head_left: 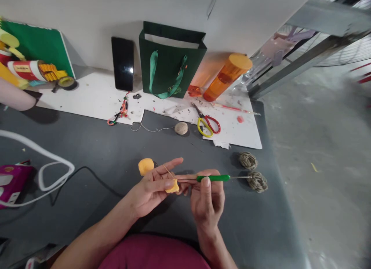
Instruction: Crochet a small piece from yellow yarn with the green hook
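The yellow piece (172, 186) is pinched between thumb and fingers of the left hand (150, 188), index finger extended, yellow yarn (168, 171) running up to that finger; the green hook (213, 178) is gripped by the right hand (208, 195), its tip at the piece; a yellow ball (145, 167) is noted on the grey table (95, 145) beside the left hand; two grey balls (253, 172) are seen to the right; scissors (207, 121) are found lying open beyond the hands.
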### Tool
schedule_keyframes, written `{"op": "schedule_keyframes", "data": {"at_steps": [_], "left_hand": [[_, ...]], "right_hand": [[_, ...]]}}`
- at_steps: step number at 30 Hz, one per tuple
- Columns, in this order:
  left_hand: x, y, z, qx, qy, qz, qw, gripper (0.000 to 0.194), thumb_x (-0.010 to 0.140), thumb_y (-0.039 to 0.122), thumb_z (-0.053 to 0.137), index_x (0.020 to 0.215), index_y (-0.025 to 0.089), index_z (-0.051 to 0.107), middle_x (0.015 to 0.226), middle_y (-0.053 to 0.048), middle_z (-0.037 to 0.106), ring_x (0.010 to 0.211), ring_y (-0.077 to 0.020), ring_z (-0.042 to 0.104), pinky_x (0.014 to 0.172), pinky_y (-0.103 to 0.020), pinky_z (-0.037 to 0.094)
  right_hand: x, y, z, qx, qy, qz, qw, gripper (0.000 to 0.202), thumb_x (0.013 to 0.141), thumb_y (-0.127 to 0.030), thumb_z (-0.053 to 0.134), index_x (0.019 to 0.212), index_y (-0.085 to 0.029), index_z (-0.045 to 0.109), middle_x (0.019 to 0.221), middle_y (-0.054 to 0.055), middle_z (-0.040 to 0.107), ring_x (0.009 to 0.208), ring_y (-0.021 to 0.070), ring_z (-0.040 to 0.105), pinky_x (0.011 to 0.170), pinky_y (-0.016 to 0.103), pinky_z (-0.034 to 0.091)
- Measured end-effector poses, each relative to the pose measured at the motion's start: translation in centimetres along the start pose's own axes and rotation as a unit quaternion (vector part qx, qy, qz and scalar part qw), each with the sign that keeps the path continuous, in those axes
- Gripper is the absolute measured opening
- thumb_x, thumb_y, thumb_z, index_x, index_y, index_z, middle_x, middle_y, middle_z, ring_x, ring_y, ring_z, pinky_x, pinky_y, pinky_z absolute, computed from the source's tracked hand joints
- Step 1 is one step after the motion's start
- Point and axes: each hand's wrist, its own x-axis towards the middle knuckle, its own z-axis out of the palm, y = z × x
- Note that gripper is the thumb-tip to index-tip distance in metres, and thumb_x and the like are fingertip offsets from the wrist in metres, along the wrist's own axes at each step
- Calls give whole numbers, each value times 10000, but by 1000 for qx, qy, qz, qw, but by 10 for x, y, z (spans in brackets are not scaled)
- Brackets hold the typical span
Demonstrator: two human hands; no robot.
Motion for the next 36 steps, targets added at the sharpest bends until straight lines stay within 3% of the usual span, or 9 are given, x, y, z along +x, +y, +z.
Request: {"op": "schedule_keyframes", "data": {"at_steps": [8, 13, 18, 25, 30, 34, 36], "left_hand": [[1, -2, -1, 1, -6, 22, 1000, 570, 658, 228, 942, 1205, 238, 781, 702, 39, 683, 718, -115, 651, 737, -263, 426], [2, -3, 0, 13, -18, 32, 999, 530, 670, 250, 938, 1181, 248, 794, 714, 34, 690, 711, -122, 653, 764, -284, 436], [0, -4, 1, 49, -4, 53, 997, 520, 674, 254, 937, 1174, 275, 797, 722, 31, 690, 713, -119, 640, 753, -288, 438], [-3, -2, 5, 85, 37, 53, 994, 502, 685, 272, 940, 1166, 320, 803, 856, 0, 749, 812, -120, 659, 803, -271, 473], [-2, -3, 7, 81, 51, 96, 991, 470, 700, 278, 932, 1152, 318, 807, 739, 35, 689, 720, -90, 633, 758, -245, 492], [-1, -4, 6, 77, 88, 119, 986, 496, 676, 234, 948, 1146, 307, 808, 721, 37, 686, 685, -69, 598, 721, -218, 479], [0, -4, 6, 65, 95, 121, 986, 501, 676, 219, 947, 1149, 301, 805, 702, 46, 670, 665, -59, 577, 705, -209, 463]], "right_hand": [[2, 0, 4, 53, 12, 59, 997, 180, 1002, -451, 577, 942, -282, 585, 668, -28, 701, 491, 167, 647, 512, 299, 518], [5, -4, 7, 92, -22, 103, 990, 204, 992, -471, 591, 915, -282, 584, 548, -56, 656, 473, 184, 645, 578, 340, 561], [5, -2, 6, 97, -32, 107, 989, 223, 959, -488, 654, 893, -277, 629, 628, -41, 705, 478, 161, 653, 557, 313, 572], [-2, 10, -2, 16, -41, 22, 999, 133, 961, -382, 690, 934, -259, 732, 810, 9, 778, 623, 152, 729, 549, 258, 583], [0, 5, -1, -59, -52, -59, 995, 151, 1011, -286, 613, 1008, -271, 763, 888, 36, 813, 734, 179, 779, 577, 271, 607], [3, -1, 2, -188, -91, -214, 954, 243, 971, -132, 639, 1135, -274, 748, 1018, 60, 842, 883, 214, 813, 730, 337, 649], [4, -2, 4, -221, -98, -271, 932, 341, 929, -69, 674, 1186, -286, 733, 1092, 58, 837, 880, 204, 813, 726, 331, 642]]}}
